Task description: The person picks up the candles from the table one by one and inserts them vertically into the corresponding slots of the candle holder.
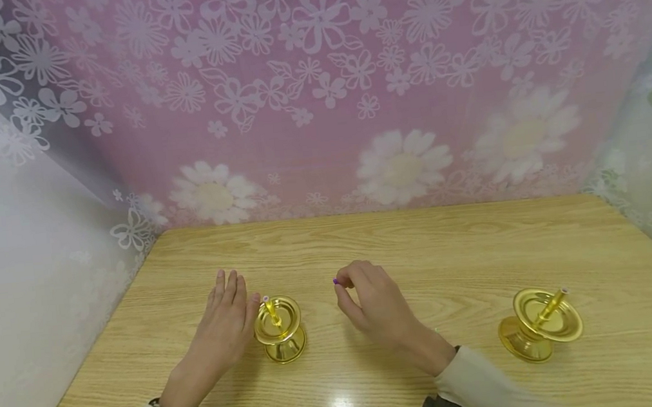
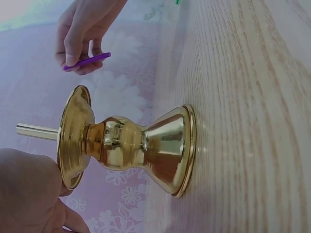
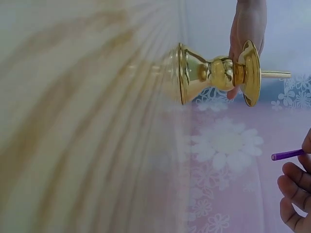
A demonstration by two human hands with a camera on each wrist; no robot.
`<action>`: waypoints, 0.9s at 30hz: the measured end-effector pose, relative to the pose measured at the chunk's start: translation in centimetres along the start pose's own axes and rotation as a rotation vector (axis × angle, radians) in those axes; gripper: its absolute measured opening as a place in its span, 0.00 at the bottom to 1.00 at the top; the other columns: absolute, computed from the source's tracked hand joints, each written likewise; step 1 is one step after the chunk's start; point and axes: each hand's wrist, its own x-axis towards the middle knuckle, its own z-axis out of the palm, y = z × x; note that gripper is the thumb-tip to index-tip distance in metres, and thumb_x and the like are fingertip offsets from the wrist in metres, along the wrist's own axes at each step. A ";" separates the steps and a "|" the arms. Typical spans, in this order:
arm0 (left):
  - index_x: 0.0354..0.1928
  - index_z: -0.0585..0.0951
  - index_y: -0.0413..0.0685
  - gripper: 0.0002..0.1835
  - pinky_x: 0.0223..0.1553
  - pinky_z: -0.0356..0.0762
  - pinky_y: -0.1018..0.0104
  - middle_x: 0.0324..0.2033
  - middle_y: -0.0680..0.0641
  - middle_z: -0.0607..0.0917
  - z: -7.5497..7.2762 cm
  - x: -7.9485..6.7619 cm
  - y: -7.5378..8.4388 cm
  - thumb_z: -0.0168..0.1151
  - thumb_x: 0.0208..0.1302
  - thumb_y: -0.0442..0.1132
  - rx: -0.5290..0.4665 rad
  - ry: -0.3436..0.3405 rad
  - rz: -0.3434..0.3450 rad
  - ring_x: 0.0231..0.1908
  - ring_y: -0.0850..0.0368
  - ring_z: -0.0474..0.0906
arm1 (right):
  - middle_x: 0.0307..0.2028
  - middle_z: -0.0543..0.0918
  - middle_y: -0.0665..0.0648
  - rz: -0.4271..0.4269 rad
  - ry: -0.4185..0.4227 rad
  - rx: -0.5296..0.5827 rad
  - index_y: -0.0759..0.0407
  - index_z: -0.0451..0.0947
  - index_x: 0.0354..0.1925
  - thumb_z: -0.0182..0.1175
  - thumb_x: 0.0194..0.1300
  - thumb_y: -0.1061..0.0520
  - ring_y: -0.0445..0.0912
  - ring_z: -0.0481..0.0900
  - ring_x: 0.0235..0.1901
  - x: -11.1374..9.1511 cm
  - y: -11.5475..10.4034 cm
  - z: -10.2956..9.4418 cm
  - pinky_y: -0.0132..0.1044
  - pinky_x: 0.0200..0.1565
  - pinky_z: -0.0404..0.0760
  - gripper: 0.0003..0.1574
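A shiny gold candle holder (image 1: 285,351), with a dished plate and a thin upright tube, stands on the left half of the table. Beside it is my left hand (image 1: 221,332), fingers straight and pointing away, the thumb (image 2: 30,177) right at the plate's rim. My right hand (image 1: 379,299), to the right of this holder and raised above the tabletop, pinches a thin purple stick (image 3: 286,155) between thumb and fingers. Both ends of the stick show in the left wrist view; from the head, only a small purple tip sticks out.
Another gold candle holder (image 1: 530,339) of the same shape stands farther right, beyond my right forearm. The wood-grain table (image 1: 451,238) meets a pink flowered curtain (image 1: 309,147) at the back, and pale flowered cloth hangs at both sides.
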 end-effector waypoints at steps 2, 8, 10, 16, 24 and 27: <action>0.67 0.55 0.20 0.33 0.67 0.45 0.36 0.69 0.24 0.53 0.0 0.0 -0.1 0.32 0.79 0.48 0.000 0.000 -0.002 0.71 0.29 0.39 | 0.30 0.79 0.55 0.010 0.002 0.018 0.62 0.75 0.34 0.61 0.61 0.65 0.44 0.77 0.31 0.1 -0.2 0.2 0.37 0.34 0.78 0.03; 0.67 0.55 0.19 0.33 0.66 0.46 0.35 0.68 0.24 0.53 0.1 0.0 -0.1 0.33 0.79 0.47 -0.005 0.006 0.000 0.71 0.29 0.39 | 0.29 0.80 0.54 0.031 -0.002 0.048 0.62 0.75 0.35 0.60 0.62 0.64 0.44 0.77 0.31 0.5 -0.9 0.6 0.36 0.35 0.78 0.02; 0.67 0.55 0.19 0.33 0.66 0.46 0.35 0.68 0.24 0.53 0.1 0.0 -0.1 0.33 0.79 0.47 -0.006 0.005 0.001 0.71 0.29 0.39 | 0.30 0.80 0.54 0.033 0.001 0.056 0.61 0.75 0.35 0.60 0.62 0.65 0.44 0.77 0.31 0.6 -1.0 0.7 0.36 0.35 0.78 0.02; 0.67 0.55 0.19 0.33 0.66 0.46 0.35 0.69 0.24 0.53 0.1 0.1 -0.1 0.32 0.79 0.47 0.005 -0.001 0.002 0.71 0.29 0.38 | 0.32 0.79 0.53 0.055 -0.003 0.105 0.61 0.74 0.37 0.58 0.64 0.65 0.44 0.76 0.34 1.3 -1.5 0.7 0.36 0.38 0.77 0.03; 0.68 0.55 0.20 0.33 0.67 0.45 0.36 0.69 0.24 0.53 -0.2 0.0 -0.1 0.31 0.80 0.48 0.007 0.002 -0.003 0.71 0.29 0.39 | 0.37 0.79 0.52 0.139 -0.032 0.290 0.60 0.73 0.40 0.54 0.69 0.63 0.44 0.75 0.40 3.6 -3.1 0.6 0.35 0.44 0.76 0.02; 0.68 0.55 0.20 0.33 0.67 0.44 0.36 0.69 0.24 0.53 -0.1 0.0 0.0 0.31 0.79 0.48 -0.001 -0.005 -0.005 0.71 0.29 0.38 | 0.39 0.79 0.54 0.136 -0.030 0.330 0.62 0.73 0.40 0.53 0.69 0.63 0.45 0.76 0.42 4.2 -3.6 0.9 0.36 0.46 0.77 0.02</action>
